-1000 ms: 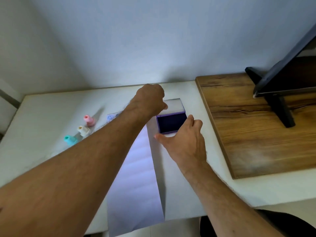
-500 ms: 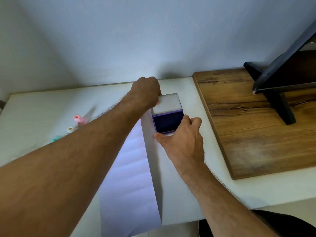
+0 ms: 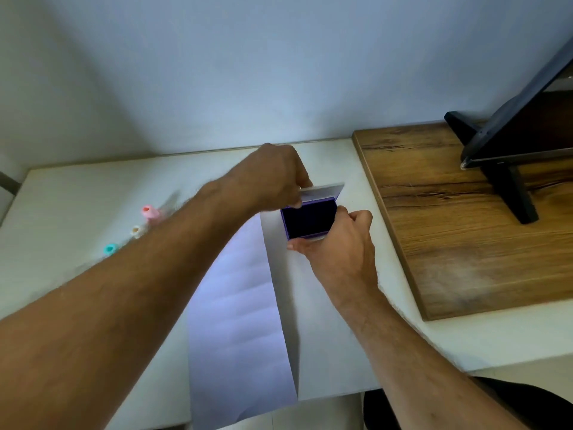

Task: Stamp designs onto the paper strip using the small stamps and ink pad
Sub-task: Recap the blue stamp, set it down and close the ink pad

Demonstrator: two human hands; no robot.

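Note:
A purple ink pad (image 3: 310,218) with a dark inked surface lies on the white table just right of the paper strip's far end. Its white lid (image 3: 325,191) is swung up and back. My left hand (image 3: 273,178) pinches the lid's left edge. My right hand (image 3: 338,243) grips the pad's base from the near side. The long white paper strip (image 3: 238,321) runs from the pad toward me and hangs over the table's front edge. Three small stamps stand in a row at the left: pink (image 3: 149,211), cream (image 3: 136,231) and teal (image 3: 110,248).
A wooden board (image 3: 465,237) lies on the right part of the white table (image 3: 77,193). On it stands a black stand (image 3: 508,187) that bears a dark tilted screen. A pale wall rises right behind the table.
The lid has swung further back, so more of the dark pad shows. The pad sits a little closer to my right hand, and the view has shifted slightly.

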